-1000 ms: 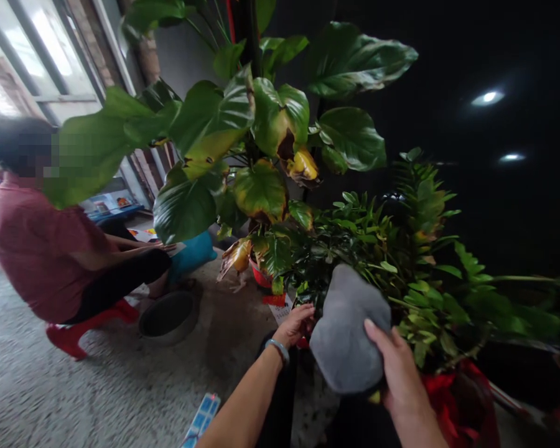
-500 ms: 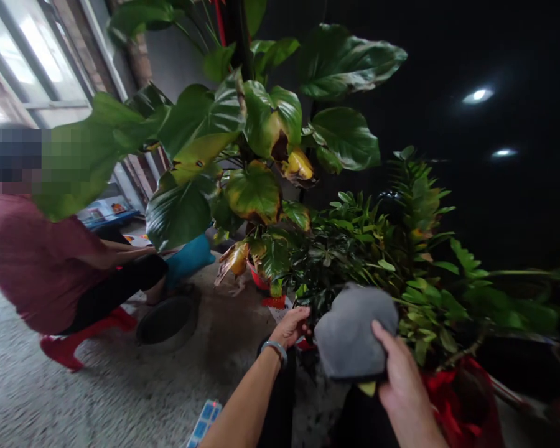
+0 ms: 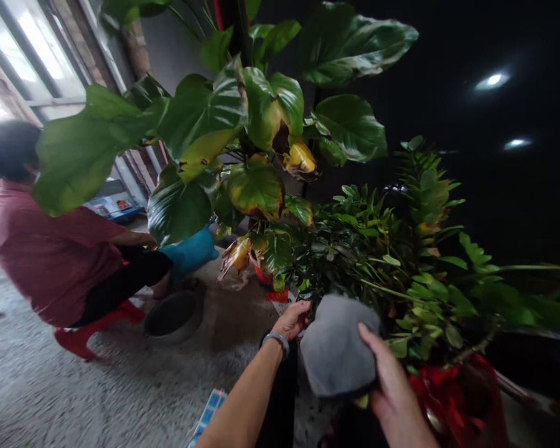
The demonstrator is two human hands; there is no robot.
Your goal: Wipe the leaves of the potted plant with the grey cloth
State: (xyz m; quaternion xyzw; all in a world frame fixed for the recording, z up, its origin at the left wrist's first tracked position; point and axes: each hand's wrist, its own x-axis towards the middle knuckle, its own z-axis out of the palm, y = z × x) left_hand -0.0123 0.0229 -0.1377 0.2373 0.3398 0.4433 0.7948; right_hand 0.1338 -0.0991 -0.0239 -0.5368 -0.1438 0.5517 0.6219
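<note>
My right hand point(image 3: 392, 382) grips a folded grey cloth point(image 3: 338, 345), thumb on top; a bit of yellow shows under its lower edge. Just left of the cloth is my left hand point(image 3: 293, 320), a bracelet on its wrist. Its fingers are curled together at the edge of a low, dark-leaved plant point(image 3: 324, 252); what they hold, if anything, is hidden. Above both hands rises a tall plant with broad glossy leaves point(image 3: 256, 186), several of them yellowed and brown at the edges.
At left a person in a pink shirt point(image 3: 51, 249) sits on a red stool point(image 3: 81, 339), near a dark basin point(image 3: 172, 317) and a blue bag-like thing point(image 3: 191, 252). Bushy plants point(image 3: 429, 249) and a red bag-like container point(image 3: 466, 398) are at right. A blue-and-white box point(image 3: 210, 410) lies below.
The grey cloth and my right hand have shifted left, closer to my left hand. My left hand stays nearly in place. The view has tilted slightly down.
</note>
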